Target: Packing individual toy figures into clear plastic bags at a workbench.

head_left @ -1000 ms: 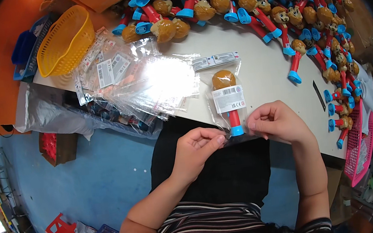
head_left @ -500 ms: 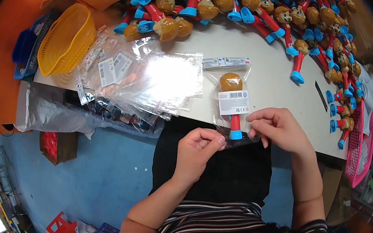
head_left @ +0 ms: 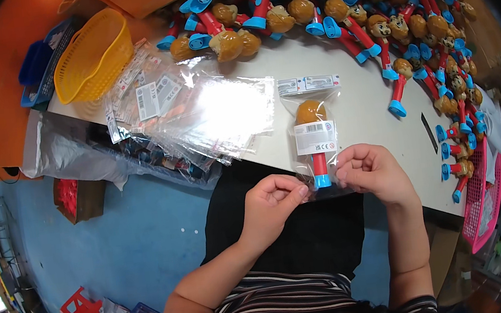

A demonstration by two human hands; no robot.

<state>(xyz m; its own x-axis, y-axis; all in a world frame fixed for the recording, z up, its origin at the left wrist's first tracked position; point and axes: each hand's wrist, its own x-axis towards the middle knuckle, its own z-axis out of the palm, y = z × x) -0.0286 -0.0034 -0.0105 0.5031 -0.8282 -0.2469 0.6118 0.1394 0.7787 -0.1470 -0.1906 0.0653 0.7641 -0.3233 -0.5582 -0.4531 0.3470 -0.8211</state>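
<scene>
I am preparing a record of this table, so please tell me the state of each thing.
Clear bag: one toy inside; sealing unclear
Toy: lying down, face not visible
White label: printed side up
Left hand: pinching bag's lower left corner
Right hand: pinching bag's lower right edge
Flat bags: overlapping, heaped
Loose toys: piled, unbagged
Yellow basket: open-topped
Pink basket: contents unclear

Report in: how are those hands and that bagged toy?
Left hand, right hand pinching clear bag at its near end. Toy lengthwise inside. Bag pile off left; nothing seen blocking.
</scene>
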